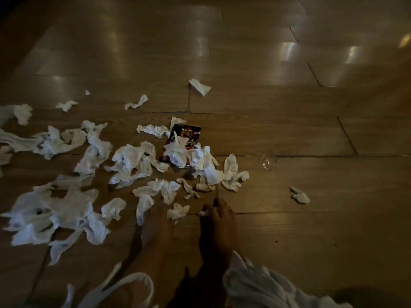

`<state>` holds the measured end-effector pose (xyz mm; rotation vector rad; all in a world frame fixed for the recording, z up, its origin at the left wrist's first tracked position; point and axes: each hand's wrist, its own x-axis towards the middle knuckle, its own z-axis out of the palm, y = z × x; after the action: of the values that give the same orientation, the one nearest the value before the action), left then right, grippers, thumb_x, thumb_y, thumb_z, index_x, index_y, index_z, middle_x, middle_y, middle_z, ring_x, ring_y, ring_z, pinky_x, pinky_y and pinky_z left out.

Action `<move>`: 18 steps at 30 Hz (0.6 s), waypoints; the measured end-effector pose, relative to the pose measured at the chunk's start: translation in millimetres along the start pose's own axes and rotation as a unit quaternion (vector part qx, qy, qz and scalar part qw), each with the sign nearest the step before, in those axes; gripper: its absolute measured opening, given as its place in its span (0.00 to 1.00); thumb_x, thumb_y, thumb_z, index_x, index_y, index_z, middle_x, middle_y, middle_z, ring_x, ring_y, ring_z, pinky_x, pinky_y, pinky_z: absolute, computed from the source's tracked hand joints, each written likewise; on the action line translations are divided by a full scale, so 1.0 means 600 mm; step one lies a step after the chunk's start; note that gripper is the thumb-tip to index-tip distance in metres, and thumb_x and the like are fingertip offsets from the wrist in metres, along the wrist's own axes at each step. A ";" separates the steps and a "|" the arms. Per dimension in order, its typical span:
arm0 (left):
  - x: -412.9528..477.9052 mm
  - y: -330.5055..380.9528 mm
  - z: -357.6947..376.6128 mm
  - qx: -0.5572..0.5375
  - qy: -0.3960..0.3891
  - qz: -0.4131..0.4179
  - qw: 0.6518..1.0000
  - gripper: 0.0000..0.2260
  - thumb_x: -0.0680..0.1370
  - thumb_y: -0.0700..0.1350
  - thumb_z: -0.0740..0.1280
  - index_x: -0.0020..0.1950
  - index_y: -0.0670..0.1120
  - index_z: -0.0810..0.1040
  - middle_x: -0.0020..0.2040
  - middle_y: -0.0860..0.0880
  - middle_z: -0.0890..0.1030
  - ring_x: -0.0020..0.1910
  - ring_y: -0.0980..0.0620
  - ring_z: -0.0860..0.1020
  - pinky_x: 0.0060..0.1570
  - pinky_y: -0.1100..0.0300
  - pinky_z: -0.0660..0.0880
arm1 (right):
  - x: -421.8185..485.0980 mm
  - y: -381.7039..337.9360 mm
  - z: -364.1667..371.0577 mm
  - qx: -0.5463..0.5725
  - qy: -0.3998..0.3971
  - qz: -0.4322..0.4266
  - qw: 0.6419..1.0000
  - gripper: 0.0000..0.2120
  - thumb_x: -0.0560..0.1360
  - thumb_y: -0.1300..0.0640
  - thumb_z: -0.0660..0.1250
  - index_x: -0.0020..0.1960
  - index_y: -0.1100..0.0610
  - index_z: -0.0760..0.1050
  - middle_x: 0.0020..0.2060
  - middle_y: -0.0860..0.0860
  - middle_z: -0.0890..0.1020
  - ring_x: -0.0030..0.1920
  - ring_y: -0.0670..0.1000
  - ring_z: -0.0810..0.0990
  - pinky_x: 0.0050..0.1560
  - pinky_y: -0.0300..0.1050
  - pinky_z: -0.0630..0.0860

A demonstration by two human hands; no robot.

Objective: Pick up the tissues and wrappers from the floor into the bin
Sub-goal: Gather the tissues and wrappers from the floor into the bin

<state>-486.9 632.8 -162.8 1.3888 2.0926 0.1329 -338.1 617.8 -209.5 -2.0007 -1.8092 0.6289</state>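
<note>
I am looking down at a glossy, brown wooden plank floor [289, 134], its dark seams [347, 136] running across in front of me and slanting away toward the far side. The room is dim (darkest along the left edge and in the near corners), and pale patches of reflected light [287, 51] shine on the boards farther off.

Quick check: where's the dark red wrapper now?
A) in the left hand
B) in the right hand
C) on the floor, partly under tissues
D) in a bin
C: the dark red wrapper lies on the floor with crumpled tissues over its near end.
</note>
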 end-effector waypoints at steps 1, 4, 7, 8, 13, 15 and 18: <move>-0.002 0.004 -0.003 -0.040 0.006 -0.010 0.999 0.17 0.78 0.43 0.62 0.67 0.46 0.70 0.67 0.43 0.71 0.66 0.43 0.69 0.63 0.52 0.69 | -0.003 0.008 -0.002 0.016 0.022 -0.027 0.999 0.11 0.72 0.51 0.67 0.55 0.49 0.74 0.62 0.54 0.74 0.62 0.57 0.73 0.59 0.52 0.73; -0.010 0.022 -0.014 -0.131 0.028 -0.011 0.991 0.18 0.77 0.40 0.64 0.67 0.44 0.69 0.65 0.42 0.73 0.64 0.44 0.72 0.62 0.53 0.70 | 0.006 0.027 -0.019 0.012 0.062 -0.038 0.997 0.04 0.72 0.57 0.65 0.47 0.51 0.75 0.50 0.49 0.76 0.51 0.51 0.74 0.52 0.42 0.71; -0.012 0.036 -0.019 -0.167 0.043 0.004 0.985 0.15 0.76 0.40 0.66 0.63 0.44 0.71 0.62 0.42 0.75 0.61 0.45 0.74 0.56 0.56 0.72 | 0.024 0.031 -0.028 -0.009 0.092 -0.010 0.996 0.03 0.72 0.59 0.64 0.40 0.54 0.73 0.41 0.49 0.75 0.44 0.51 0.70 0.48 0.47 0.71; -0.012 0.042 -0.021 -0.177 0.044 0.010 0.983 0.14 0.76 0.40 0.66 0.61 0.44 0.71 0.61 0.41 0.76 0.59 0.44 0.75 0.53 0.57 0.72 | 0.033 0.029 -0.037 0.005 0.116 0.016 0.993 0.04 0.71 0.60 0.64 0.38 0.55 0.71 0.39 0.49 0.73 0.42 0.51 0.69 0.44 0.47 0.70; -0.019 0.073 -0.023 -0.216 0.038 0.034 0.975 0.17 0.77 0.38 0.64 0.65 0.47 0.67 0.64 0.42 0.74 0.62 0.45 0.74 0.56 0.52 0.74 | 0.098 0.068 -0.127 0.129 0.181 0.103 0.969 0.03 0.70 0.65 0.63 0.40 0.66 0.74 0.38 0.60 0.76 0.42 0.59 0.73 0.41 0.45 0.64; -0.022 0.082 -0.020 -0.218 0.043 0.019 0.975 0.21 0.78 0.39 0.61 0.71 0.47 0.63 0.70 0.43 0.69 0.68 0.45 0.70 0.62 0.52 0.71 | 0.132 0.116 -0.165 0.111 0.214 0.132 0.962 0.08 0.72 0.63 0.60 0.42 0.68 0.74 0.41 0.64 0.77 0.44 0.61 0.74 0.43 0.46 0.65; -0.033 0.079 -0.018 -0.189 0.043 -0.008 0.981 0.22 0.80 0.40 0.57 0.74 0.44 0.59 0.73 0.43 0.64 0.72 0.45 0.64 0.67 0.53 0.65 | 0.152 0.169 -0.206 0.024 0.219 0.203 0.954 0.13 0.76 0.59 0.59 0.52 0.69 0.74 0.52 0.67 0.75 0.53 0.65 0.72 0.52 0.54 0.68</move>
<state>-449.5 639.2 -126.5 1.1516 2.0150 0.5628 -178.5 700.2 -169.5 -2.2744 -1.1288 0.2942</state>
